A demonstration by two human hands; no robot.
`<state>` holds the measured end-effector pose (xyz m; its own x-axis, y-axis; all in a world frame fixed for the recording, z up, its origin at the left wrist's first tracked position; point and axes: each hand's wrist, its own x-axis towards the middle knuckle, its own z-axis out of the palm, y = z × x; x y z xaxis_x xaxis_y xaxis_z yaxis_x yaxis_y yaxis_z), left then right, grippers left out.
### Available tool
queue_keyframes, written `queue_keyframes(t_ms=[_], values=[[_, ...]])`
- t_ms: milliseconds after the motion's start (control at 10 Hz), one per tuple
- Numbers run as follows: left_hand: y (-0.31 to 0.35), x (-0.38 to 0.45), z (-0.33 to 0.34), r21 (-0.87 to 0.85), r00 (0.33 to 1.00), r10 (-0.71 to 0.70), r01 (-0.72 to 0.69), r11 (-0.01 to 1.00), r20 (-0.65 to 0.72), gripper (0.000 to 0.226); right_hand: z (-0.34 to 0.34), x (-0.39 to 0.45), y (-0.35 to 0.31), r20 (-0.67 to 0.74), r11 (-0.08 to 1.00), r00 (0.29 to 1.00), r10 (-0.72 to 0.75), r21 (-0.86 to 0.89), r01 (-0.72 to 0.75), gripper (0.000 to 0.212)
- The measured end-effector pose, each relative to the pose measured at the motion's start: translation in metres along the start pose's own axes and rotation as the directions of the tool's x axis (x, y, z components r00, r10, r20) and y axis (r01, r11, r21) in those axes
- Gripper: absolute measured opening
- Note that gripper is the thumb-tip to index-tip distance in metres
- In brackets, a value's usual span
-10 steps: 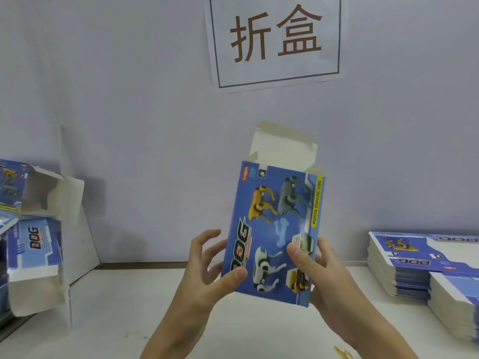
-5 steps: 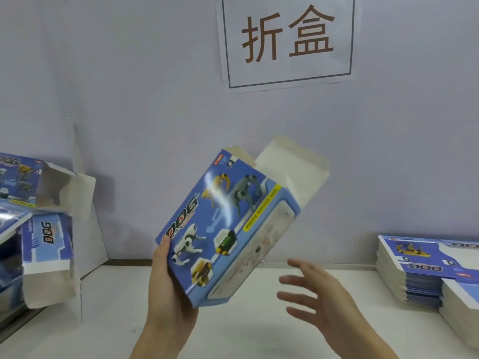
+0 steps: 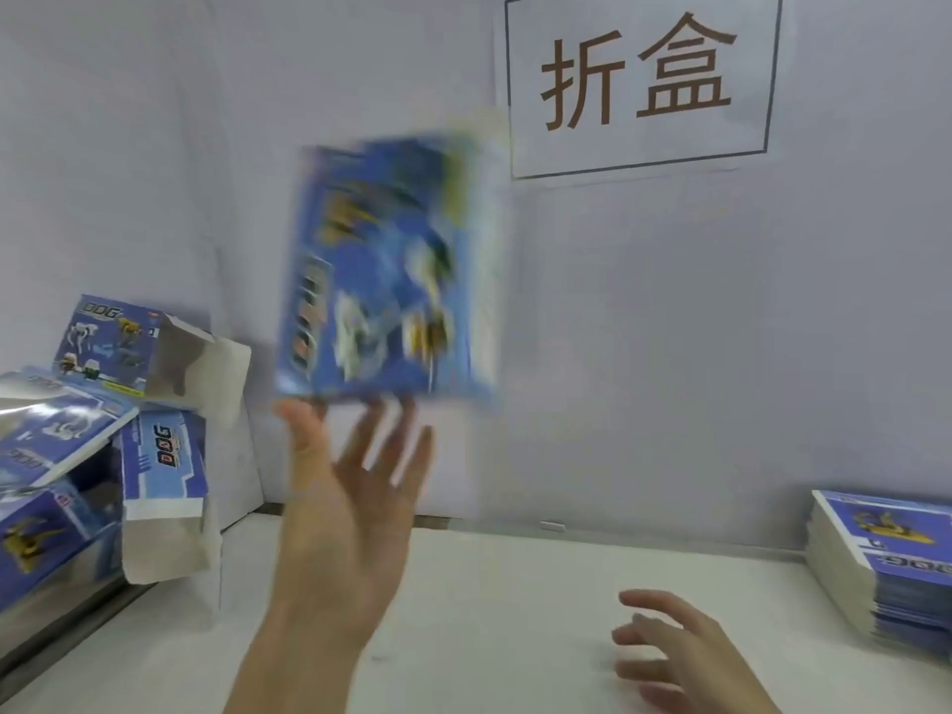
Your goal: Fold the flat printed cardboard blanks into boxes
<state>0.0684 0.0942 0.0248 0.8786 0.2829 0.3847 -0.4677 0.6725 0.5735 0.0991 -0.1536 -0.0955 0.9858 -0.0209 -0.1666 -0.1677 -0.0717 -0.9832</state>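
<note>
Head view: left hand (image 3: pixel 355 507) grip open, blurred box (image 3: pixel 386 270) at fingertips; right hand (image 3: pixel 669 657) open, empty. Risk: box could miss the pile (image 3: pixel 103 404), crushing flaps.

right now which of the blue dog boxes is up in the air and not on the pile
The blurred blue box just above the left hand's spread fingertips, in front of the wall. The other folded boxes lie heaped at the left edge.
</note>
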Motion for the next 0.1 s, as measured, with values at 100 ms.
queue_keyframes(t_ms=[100], values=[[0.0155, -0.0065, -0.0127, 0.063, 0.998, 0.045, -0.047, 0.997, 0.039, 0.091, -0.0006, 0.0072, 0.0031, -0.029, 1.000, 0.999, -0.019, -0.012, 0.018, 0.016]])
